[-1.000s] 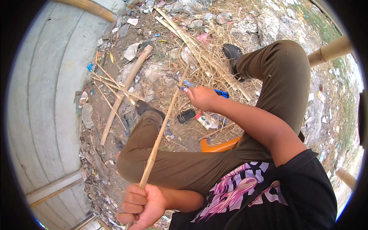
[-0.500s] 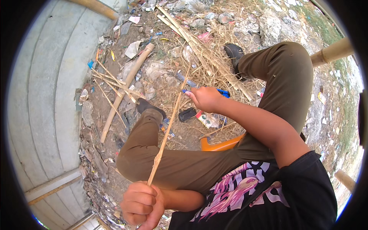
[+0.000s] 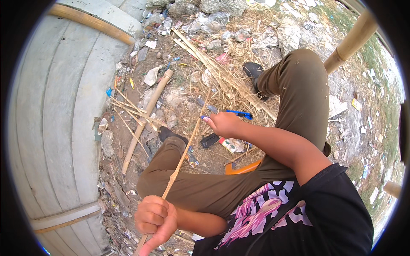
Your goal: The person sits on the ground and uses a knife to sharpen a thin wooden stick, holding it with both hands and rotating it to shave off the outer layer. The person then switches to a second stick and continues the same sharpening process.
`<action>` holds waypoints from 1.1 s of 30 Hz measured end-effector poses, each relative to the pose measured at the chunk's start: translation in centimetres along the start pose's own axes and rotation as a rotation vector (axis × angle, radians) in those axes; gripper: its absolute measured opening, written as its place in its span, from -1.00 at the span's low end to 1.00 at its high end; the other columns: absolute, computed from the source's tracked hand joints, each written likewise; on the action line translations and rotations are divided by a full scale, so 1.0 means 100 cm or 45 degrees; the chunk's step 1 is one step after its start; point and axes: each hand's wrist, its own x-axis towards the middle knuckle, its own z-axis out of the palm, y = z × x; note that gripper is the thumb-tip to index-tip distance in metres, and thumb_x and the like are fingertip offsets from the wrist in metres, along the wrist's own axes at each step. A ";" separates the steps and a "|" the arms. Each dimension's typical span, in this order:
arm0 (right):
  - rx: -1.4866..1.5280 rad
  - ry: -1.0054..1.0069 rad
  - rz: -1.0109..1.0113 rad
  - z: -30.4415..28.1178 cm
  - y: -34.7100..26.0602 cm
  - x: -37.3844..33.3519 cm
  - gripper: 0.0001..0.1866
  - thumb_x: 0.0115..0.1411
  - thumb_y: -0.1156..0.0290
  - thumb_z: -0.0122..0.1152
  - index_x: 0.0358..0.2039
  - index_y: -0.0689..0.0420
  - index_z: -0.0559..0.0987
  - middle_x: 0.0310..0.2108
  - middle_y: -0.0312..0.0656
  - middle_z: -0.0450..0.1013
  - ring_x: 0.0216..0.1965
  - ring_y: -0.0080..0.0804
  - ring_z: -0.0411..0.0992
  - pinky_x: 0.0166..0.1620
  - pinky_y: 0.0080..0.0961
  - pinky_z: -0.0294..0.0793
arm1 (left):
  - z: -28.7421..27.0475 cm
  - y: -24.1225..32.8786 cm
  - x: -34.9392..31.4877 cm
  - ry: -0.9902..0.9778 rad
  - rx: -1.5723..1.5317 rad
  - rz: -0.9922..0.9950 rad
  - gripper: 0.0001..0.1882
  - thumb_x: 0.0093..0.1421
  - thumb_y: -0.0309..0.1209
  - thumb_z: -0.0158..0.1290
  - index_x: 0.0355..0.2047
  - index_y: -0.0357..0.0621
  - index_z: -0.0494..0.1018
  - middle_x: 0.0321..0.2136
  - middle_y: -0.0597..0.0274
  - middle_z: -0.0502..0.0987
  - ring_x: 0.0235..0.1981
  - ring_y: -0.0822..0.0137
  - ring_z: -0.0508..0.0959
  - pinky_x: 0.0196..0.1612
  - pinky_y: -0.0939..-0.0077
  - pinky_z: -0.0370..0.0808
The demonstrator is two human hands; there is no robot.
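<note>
A long, thin bamboo strip (image 3: 181, 164) runs slantwise from the lower left up across my bent leg. Its near end is wrapped in my closed left hand (image 3: 156, 219), with a knot in the strip a little above the fist. Farther up, my right hand (image 3: 224, 124) is closed around a blue cutter knife (image 3: 240, 114). The knife's blue front end shows by my thumb, against the strip; its blade is too small to make out. The strip's far tip reaches over dry straw.
Split bamboo pieces (image 3: 205, 59) lie on straw ahead. A bamboo pole (image 3: 147, 119) with thin strips across it rests at left, near a grey board wall (image 3: 55, 119). Between my legs are a black case-like object (image 3: 209, 140), a packet (image 3: 232, 145) and a curved orange object (image 3: 243, 167).
The view has shifted, so the ground appears lower. My right hand with the knife has come slightly down the strip toward me. My left hand keeps its grip.
</note>
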 end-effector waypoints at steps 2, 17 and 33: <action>-0.014 -0.029 -0.008 0.000 0.003 -0.005 -0.38 0.46 -0.04 -0.36 -0.33 0.18 0.56 -0.42 0.07 0.55 -0.31 0.08 0.56 -0.20 0.02 0.51 | 0.003 -0.001 0.000 -0.071 -0.033 -0.036 -0.23 0.26 0.43 -0.29 -0.75 0.07 -0.08 -0.86 0.53 -0.13 -0.87 0.62 -0.12 -0.77 0.67 -0.21; -0.039 0.103 0.029 0.018 0.003 0.015 -0.37 0.47 -0.07 -0.38 -0.34 0.14 0.57 -0.47 0.02 0.56 -0.37 0.04 0.57 -0.30 -0.06 0.54 | -0.010 0.001 -0.006 0.218 0.047 0.040 -0.26 0.25 0.42 -0.24 -0.69 0.10 -0.09 -0.85 0.52 -0.14 -0.80 0.57 -0.21 -0.68 0.54 -0.27; 0.058 0.003 0.060 0.009 -0.001 -0.003 -0.34 0.47 -0.07 -0.41 -0.33 0.18 0.55 -0.49 0.03 0.55 -0.35 0.07 0.55 -0.21 0.00 0.51 | 0.006 0.001 -0.009 0.511 0.283 0.137 -0.31 0.27 0.38 -0.20 -0.70 0.16 -0.05 -0.83 0.56 -0.12 -0.80 0.59 -0.17 -0.69 0.58 -0.21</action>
